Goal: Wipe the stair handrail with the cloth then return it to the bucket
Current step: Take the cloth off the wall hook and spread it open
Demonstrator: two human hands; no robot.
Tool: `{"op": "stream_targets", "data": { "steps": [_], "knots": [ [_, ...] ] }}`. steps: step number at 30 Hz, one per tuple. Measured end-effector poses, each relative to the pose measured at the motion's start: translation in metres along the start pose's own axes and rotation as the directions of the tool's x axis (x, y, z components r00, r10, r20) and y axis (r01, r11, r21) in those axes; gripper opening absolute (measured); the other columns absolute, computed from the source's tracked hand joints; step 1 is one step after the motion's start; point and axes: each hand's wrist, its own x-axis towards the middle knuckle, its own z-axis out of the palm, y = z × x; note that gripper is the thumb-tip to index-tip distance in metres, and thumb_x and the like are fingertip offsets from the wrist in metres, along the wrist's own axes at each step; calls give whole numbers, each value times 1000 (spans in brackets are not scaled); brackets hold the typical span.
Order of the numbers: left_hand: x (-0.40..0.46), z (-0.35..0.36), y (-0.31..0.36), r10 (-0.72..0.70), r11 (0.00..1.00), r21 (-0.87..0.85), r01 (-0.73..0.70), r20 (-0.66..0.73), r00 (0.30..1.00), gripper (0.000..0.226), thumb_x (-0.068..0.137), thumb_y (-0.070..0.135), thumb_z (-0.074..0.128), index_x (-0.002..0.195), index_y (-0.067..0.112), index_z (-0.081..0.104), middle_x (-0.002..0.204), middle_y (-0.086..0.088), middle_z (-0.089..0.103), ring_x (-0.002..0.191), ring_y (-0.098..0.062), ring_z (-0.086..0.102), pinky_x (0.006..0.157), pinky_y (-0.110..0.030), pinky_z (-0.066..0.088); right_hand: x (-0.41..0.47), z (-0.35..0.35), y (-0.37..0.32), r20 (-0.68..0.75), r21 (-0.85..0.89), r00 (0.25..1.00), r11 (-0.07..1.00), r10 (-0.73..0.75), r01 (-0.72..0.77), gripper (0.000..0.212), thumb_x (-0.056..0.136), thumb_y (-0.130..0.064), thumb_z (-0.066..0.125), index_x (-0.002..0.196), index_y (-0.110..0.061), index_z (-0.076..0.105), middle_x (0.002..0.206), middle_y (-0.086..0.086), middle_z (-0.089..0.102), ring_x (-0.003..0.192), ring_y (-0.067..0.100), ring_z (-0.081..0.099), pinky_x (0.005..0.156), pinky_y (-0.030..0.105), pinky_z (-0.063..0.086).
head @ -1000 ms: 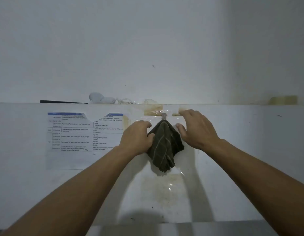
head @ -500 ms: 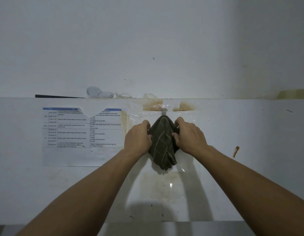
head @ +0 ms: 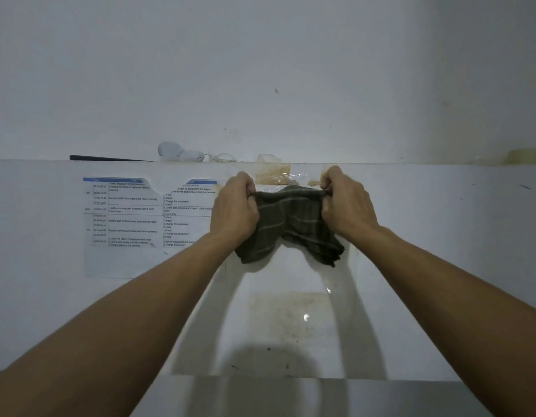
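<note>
**Cloth stretched between both hands at the wall**

Starting at the left, a printed schedule sheet [head: 149,212] is stuck to the white wall, with a dark rod [head: 107,158] and a pale rounded object [head: 179,152] on the ledge [head: 411,164] above it. Next comes our left hand [head: 235,212], fingers curled and clenched on one end of the cloth [head: 291,221]. The cloth, dark with pale stripes, hangs in front of the wall just below the ledge, its top edge pulled taut and its lower corners drooping. It looks soft, light and limp, so we judge it will sag wherever it is unsupported; bunching it in one fist should suit wiping better than pinching an edge. At the right, our right hand [head: 346,206] pinches the opposite end, fingers tightly curled. We see neither handrail nor bucket here.
</note>
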Motion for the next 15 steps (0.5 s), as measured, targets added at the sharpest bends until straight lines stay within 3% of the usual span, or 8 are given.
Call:
{"op": "stream_targets", "data": {
  "steps": [4,9,15],
  "knots": [
    [3,-22,-1,19,999,-28,-18,20,1000,16,88,-1,50,88,14,47,92,-3,54,82,-20,53,63,-21,38,-1,-13,-3,-3,16,998,998,-57,57,18,87,-3,52,95,-18,47,92,7,60,80,26,53,65,36,44],
    [-9,-51,-11,-37,999,-38,39,45,998,15,89,1,57,93,15,51,94,-4,61,85,-21,58,73,-30,47,-10,-16,-8,77,99,992,991,-102,94,16,86,-9,61,94,-20,51,94,3,63,84,25,57,73,37,49],
    [-46,-92,-35,-105,993,59,98,126,986,20,85,1,63,84,16,51,91,0,59,86,-19,58,73,-27,50,-27,3,-21,230,192,958,973,-173,130,18,82,-10,68,90,-20,55,92,2,63,83,25,57,75,37,48]
  ]
}}
